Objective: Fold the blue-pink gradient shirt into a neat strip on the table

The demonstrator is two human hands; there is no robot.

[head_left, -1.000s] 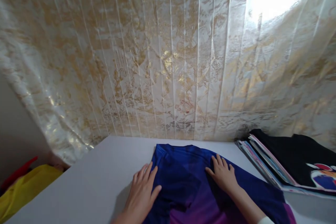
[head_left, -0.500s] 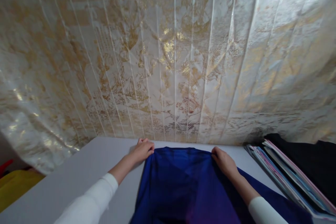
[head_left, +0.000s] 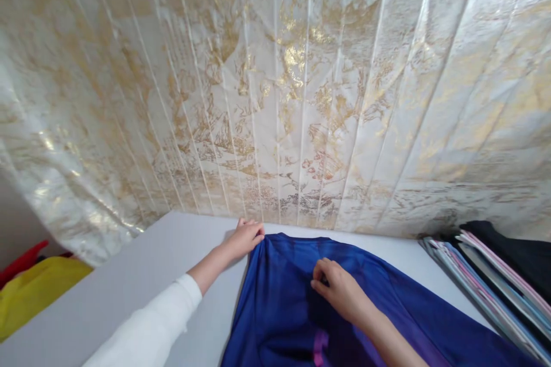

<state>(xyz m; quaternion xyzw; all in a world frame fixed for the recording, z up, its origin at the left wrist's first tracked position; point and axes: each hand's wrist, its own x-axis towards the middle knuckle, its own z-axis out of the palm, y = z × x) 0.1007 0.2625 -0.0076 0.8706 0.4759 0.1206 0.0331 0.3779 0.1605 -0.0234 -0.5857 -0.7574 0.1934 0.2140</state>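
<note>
Blue garment [head_left: 284, 292], shading to purple at lower right; smooth cloth, laid on a white table [head_left: 107, 298] before the wearer, neckline toward the far edge. Small magenta patch [head_left: 319, 347] low on the front. Lower part and the reach to the right cut off by the frame; part of the front covered by the right forearm.

Left hand [head_left: 243, 239]: fingers together, clamped on the garment's far left corner. White sleeve [head_left: 150, 321] to the wrist, cut off below.

Right hand [head_left: 338, 289]: above the upper middle of the garment, fingers curled, thumb near the index finger. Whether cloth is pinched there, or the hand touches it at all, cannot be told. Forearm bare as far as the frame shows.

Stack of folded cloths [head_left: 495, 284]: right side of table; grey, pink, white and blue edges, black piece [head_left: 512, 246] uppermost. Right end cut off.

Yellow cloth [head_left: 47, 287] and red cloth [head_left: 26, 262]: beyond the table's left edge, cut off at the frame; what they rest on is hidden.

Patterned sheet [head_left: 279, 97]: glossy, white and gold, creased, behind the table. Column of small marks at upper left resembles writing; too faint to read.
</note>
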